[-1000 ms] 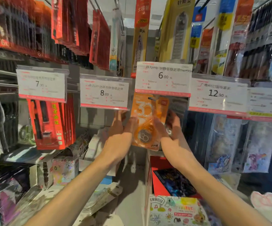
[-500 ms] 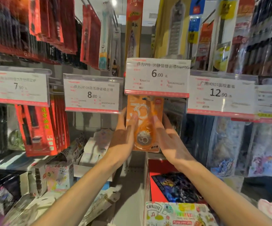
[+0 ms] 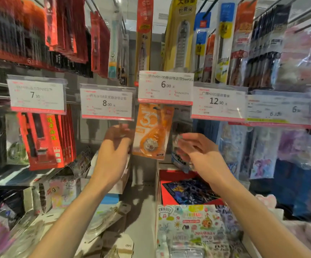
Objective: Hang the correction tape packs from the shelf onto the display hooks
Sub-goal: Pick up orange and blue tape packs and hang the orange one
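An orange correction tape pack (image 3: 152, 131) hangs slightly tilted on a display hook behind the 6.00 price tag (image 3: 166, 88); the hook itself is hidden by the tag. My left hand (image 3: 113, 151) is just left of the pack, fingers loosely curled, holding nothing. My right hand (image 3: 199, 153) is to the pack's right, fingers spread and apart from it, also holding nothing. Motion blur softens both hands.
Red packs (image 3: 46, 138) hang under the 7.90 tag at left. The 8.00 tag (image 3: 107, 103) and 12.90 tag (image 3: 219, 102) flank the hook. A red box (image 3: 171, 177) and a sticker box (image 3: 193, 226) sit on the shelf below, with white cartons (image 3: 113, 244) to the left.
Both hands held the orange pack up at the hook; they have let go and drawn back down and outward. The pack now hangs on its own.
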Available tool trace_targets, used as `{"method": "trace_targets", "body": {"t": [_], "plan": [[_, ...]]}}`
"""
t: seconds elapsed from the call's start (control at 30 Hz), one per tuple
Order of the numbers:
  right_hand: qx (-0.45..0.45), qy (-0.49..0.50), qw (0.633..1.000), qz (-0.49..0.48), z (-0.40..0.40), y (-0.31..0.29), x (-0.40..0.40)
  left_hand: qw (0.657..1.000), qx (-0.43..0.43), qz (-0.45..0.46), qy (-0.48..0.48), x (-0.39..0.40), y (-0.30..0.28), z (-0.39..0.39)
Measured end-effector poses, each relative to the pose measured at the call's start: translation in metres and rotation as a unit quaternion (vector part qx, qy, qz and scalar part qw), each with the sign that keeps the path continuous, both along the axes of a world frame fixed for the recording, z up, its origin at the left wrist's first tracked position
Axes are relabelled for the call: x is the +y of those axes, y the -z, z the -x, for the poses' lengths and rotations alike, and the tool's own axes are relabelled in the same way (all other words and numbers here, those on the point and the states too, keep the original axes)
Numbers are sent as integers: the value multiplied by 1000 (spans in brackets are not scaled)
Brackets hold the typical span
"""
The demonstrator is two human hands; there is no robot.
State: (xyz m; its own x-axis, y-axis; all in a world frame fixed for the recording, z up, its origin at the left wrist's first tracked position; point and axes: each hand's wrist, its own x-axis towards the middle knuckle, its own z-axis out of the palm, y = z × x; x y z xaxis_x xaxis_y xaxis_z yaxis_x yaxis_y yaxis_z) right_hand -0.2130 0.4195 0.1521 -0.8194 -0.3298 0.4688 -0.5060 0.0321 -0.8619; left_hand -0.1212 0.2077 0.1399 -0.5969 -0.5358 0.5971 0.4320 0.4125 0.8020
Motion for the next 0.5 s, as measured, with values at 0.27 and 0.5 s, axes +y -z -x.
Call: {"method": "trace_targets", "body": {"t": [0.27, 0.5], "plan": [[-20, -20, 998, 65, -65, 28, 64, 997, 9, -32, 70, 47, 15, -68], [-54, -30, 991, 120, -106, 65, 101, 995, 11, -59, 81, 88, 47, -116]]}}
